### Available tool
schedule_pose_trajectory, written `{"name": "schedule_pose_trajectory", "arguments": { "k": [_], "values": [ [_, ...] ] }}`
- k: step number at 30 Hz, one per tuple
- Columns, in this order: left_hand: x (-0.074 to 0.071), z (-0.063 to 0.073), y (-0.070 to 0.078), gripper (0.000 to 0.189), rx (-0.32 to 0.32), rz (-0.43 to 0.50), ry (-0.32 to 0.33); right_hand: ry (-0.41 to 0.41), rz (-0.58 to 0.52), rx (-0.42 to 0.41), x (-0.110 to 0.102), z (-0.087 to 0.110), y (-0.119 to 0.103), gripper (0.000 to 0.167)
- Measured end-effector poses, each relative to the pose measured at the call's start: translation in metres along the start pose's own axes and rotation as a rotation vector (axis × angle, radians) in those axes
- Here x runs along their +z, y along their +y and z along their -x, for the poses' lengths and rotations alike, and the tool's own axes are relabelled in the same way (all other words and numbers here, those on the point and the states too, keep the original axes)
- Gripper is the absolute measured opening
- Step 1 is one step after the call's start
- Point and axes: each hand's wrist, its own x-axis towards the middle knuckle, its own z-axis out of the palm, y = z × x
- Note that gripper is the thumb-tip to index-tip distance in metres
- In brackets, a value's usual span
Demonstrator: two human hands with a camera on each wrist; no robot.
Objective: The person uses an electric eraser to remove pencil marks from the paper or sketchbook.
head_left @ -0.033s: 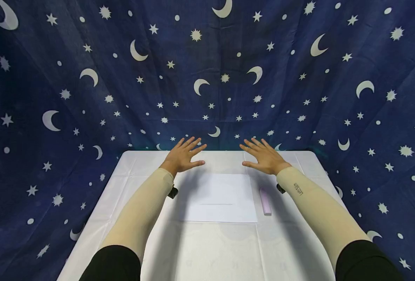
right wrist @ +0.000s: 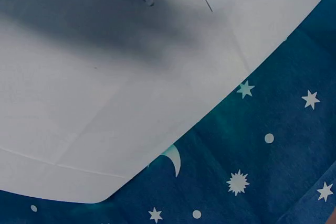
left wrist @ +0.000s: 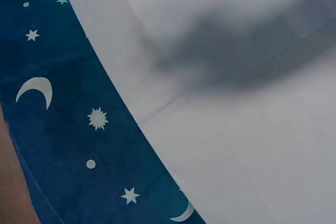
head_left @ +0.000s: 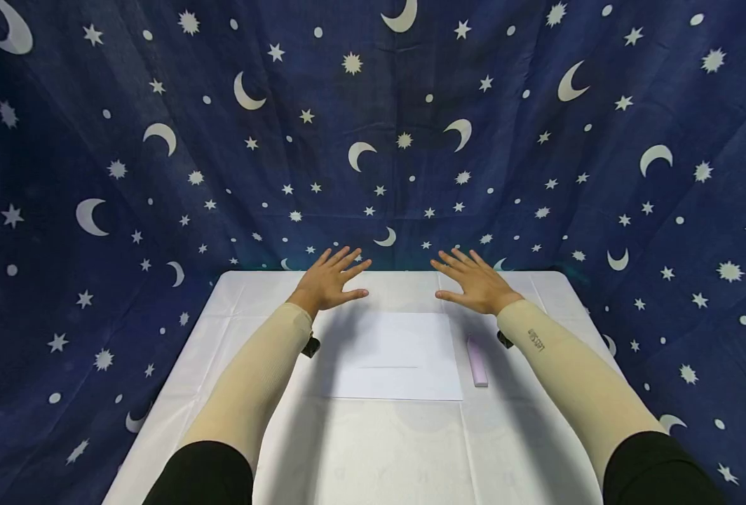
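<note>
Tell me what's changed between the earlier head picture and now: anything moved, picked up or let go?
Nothing visibly changed: no move, grip or release shows. The left hand and right hand stay empty, fingers spread; the paper and the purple tool beside it still lie on the table.

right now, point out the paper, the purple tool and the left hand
paper [head_left: 398,351], head view, middle of the sheet
purple tool [head_left: 477,363], head view, middle of its body
left hand [head_left: 326,284], head view, back of the hand
</note>
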Motion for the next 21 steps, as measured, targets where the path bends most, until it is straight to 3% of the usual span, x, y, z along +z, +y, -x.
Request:
{"name": "schedule_pose_trajectory", "arguments": {
  "k": [6, 9, 14, 21],
  "values": [
    [0.008, 0.005, 0.004, 0.079, 0.011, 0.018, 0.017, 0.016, -0.069, 0.032, 0.008, 0.006, 0.0, 0.077],
    [0.021, 0.011, 0.008, 0.08, 0.034, 0.066, 0.046, 0.04, -0.155, 0.107, 0.02, 0.014, -0.003, 0.073],
    [0.055, 0.027, 0.015, 0.082, 0.072, 0.179, 0.095, 0.088, -0.299, 0.3, 0.054, 0.037, -0.007, 0.064],
    [0.109, 0.052, 0.026, 0.083, 0.047, 0.314, 0.125, 0.124, -0.47, 0.497, 0.101, 0.075, 0.0, 0.055]
  ]
}}
